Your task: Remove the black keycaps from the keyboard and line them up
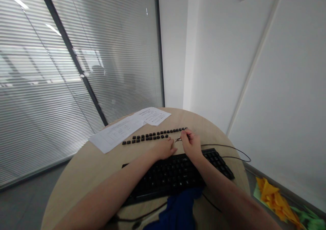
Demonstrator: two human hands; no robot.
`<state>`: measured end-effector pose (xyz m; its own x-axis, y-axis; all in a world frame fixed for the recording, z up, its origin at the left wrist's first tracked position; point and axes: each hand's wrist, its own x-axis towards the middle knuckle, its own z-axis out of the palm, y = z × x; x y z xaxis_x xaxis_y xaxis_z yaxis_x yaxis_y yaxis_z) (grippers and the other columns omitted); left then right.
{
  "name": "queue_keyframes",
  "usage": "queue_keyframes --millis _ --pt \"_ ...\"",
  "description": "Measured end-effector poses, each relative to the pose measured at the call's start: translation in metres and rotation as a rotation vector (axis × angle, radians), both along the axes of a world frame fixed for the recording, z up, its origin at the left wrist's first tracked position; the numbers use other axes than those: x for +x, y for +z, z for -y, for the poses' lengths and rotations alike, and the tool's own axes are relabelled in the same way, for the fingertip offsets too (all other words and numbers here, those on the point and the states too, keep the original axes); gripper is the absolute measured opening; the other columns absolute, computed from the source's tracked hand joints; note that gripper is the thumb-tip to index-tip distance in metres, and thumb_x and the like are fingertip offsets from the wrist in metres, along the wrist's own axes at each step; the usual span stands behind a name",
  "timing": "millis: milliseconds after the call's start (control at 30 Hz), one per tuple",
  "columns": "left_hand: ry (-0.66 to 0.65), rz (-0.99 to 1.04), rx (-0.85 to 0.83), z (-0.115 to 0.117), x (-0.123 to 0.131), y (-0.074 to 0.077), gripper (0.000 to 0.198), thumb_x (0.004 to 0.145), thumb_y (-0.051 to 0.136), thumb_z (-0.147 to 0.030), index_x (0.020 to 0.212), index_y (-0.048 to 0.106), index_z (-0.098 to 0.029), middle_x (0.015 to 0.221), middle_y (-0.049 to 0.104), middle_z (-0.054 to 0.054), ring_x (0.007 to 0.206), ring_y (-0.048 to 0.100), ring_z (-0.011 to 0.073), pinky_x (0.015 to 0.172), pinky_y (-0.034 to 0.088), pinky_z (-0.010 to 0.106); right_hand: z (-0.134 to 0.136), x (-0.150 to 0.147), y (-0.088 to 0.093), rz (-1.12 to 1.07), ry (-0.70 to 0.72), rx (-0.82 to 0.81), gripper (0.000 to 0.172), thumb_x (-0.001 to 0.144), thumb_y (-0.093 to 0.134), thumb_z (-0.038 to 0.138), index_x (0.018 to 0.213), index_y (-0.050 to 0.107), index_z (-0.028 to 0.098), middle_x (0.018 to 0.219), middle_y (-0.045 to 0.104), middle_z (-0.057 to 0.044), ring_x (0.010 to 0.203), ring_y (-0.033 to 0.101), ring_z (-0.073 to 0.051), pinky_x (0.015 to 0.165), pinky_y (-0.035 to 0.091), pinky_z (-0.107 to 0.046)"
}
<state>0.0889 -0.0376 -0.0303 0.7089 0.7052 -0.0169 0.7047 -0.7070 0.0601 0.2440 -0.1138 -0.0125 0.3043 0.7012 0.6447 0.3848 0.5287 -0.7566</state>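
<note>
My right hand point(191, 141) is closed around a small, thin, two-pronged dark tool point(178, 139), whose tips point left over the table. Its exact kind is too small to make out. My left hand point(164, 149) lies low at the table just above the keyboard's back edge, thumb and fingers apart, its fingertips close to the right end of the nearer row of black keycaps point(150, 138). A longer row of keycaps point(171, 131) runs behind it. The black keyboard point(168, 175) lies under both forearms, partly hidden by them.
Printed paper sheets point(119, 131) lie on the left back of the round wooden table point(84, 179). A black cable point(236, 148) loops past the right edge. Blue cloth point(182, 206) is at the front. Orange and green cloths point(275, 196) lie on the floor by the wall.
</note>
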Motion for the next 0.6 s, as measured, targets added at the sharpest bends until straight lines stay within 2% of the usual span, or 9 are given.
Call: queue_keyframes --millis 233,600 --pt "0.027 -0.016 0.085 0.0045 0.0024 -0.0018 0.046 0.094 0.043 -0.048 0.117 0.062 -0.013 0.118 0.066 0.019 0.104 0.066 0.0328 0.092 0.051 0.044 0.0005 -0.0019 0.0015 0.015 -0.018 0.006 0.035 0.094 0.048 0.038 0.066 0.056 0.020 0.052 0.048 0.003 0.051 0.047 -0.013 0.053 0.036 -0.025" --pt "0.005 0.004 0.049 0.0009 0.0001 -0.0005 0.048 0.092 0.046 -0.048 0.122 0.060 -0.013 0.128 0.060 0.018 0.106 0.065 0.0304 0.094 0.051 0.041 0.0020 -0.0018 0.0030 0.045 -0.006 0.005 0.037 0.096 0.047 0.039 0.065 0.056 0.020 0.053 0.051 0.002 0.052 0.050 -0.014 0.054 0.038 -0.026"
